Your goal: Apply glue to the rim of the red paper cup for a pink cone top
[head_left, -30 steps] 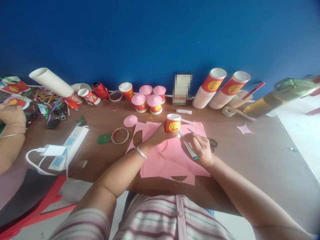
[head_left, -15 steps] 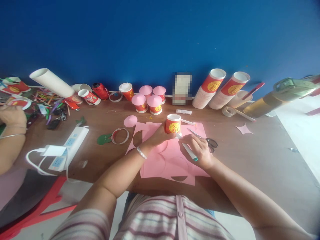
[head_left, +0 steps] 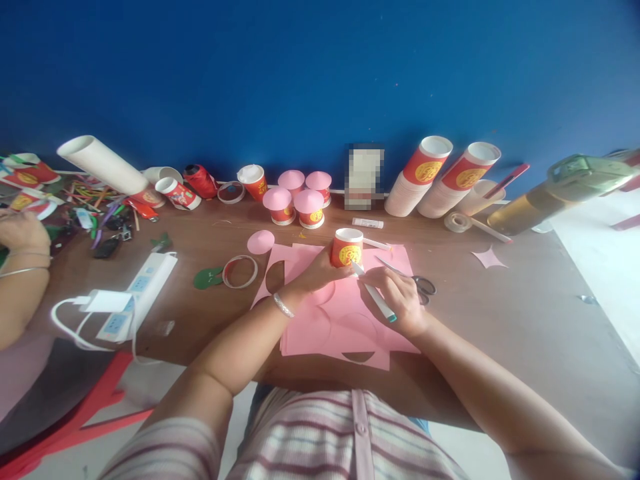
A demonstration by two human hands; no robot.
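Note:
My left hand (head_left: 320,270) is closed around the lower left side of a red paper cup (head_left: 345,250) with a white rim and a yellow emblem. The cup is upright over the pink paper sheets (head_left: 345,320). Gripped in my right hand (head_left: 400,293) is a white utility knife (head_left: 377,300) with a teal end. Its pointed blade meets the lower front of the cup; whether it has gone through cannot be seen. Scissors (head_left: 424,287) with dark handles lie beside my right hand, partly behind it.
Behind the sheets stand several cups with pink paper cones (head_left: 309,201), a glue stick (head_left: 368,223) and tall cup stacks (head_left: 425,167). On the left are a tape roll (head_left: 241,272), a power strip (head_left: 141,293) and another person's arm (head_left: 23,287).
The knife blade has shifted slightly at the cup's lower front, and the cup has turned a little. At the far left, the other person's hand and cup have moved slightly.

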